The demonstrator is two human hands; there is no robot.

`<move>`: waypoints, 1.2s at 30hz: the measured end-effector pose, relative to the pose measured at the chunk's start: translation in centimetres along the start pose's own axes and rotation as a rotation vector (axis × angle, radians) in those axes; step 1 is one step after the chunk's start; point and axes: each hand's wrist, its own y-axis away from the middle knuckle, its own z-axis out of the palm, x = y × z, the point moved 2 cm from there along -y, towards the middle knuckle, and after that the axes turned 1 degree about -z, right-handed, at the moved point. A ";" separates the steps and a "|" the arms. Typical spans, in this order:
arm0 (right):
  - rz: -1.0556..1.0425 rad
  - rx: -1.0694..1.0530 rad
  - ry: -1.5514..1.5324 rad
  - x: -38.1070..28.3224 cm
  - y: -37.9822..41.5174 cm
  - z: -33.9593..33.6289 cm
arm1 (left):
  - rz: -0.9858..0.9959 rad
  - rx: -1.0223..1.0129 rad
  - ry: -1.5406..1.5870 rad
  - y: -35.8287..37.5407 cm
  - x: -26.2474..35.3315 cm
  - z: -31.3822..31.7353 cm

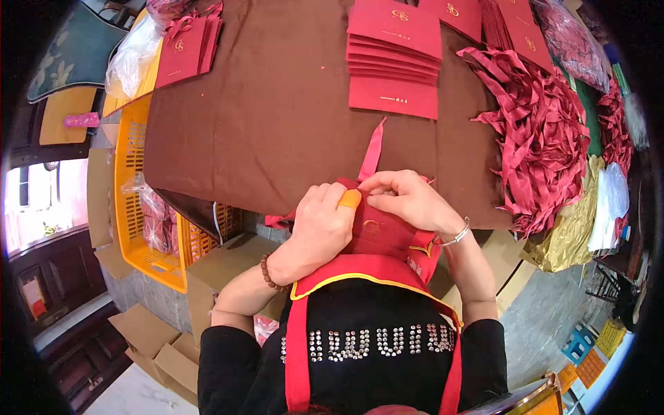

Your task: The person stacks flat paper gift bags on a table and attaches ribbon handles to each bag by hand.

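Close to my body at the table's near edge, a red paper bag or folder (373, 235) with a gold logo is between my hands. My left hand (319, 225), with an orange finger cover (350, 199) on one finger, is closed on its upper left edge. Thumb and fingers of my right hand (408, 199) pinch at the top edge, by the base of a red ribbon (373, 149). The ribbon's free end points away across the brown cloth. My fingertips partly hide where ribbon and bag meet.
A fanned stack of red folders (394, 62) lies ahead on the brown-covered table (277, 104). A heap of red ribbons (536, 138) is at right. More red bags (187, 52) lie far left. Below left stand a yellow crate (131, 228) and cardboard boxes (155, 339).
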 end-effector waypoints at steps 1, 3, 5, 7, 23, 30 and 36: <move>0.000 -0.009 -0.035 0.2 -0.1 -0.1 | -0.002 0.020 0.021 0.0 -0.2 0.1; 0.007 -0.025 -0.089 -0.4 0.1 -0.2 | -0.064 0.038 0.131 0.4 -0.6 0.6; 0.014 -0.039 -0.141 -0.5 0.2 -0.2 | -0.124 0.057 0.242 0.5 -0.8 0.6; 0.005 -0.003 -0.028 -0.3 0.2 -0.1 | -0.268 -0.032 0.479 -0.1 -0.8 -0.4; -0.251 0.167 0.503 -2.8 2.4 1.7 | -0.207 -0.175 0.276 -1.6 -2.3 -1.5; -0.249 0.162 0.487 -2.7 2.9 2.1 | -0.221 -0.479 0.563 -3.1 -4.3 -2.1; -0.324 0.221 0.582 -2.7 3.2 3.1 | -0.039 -0.722 0.418 -5.9 -4.2 -2.9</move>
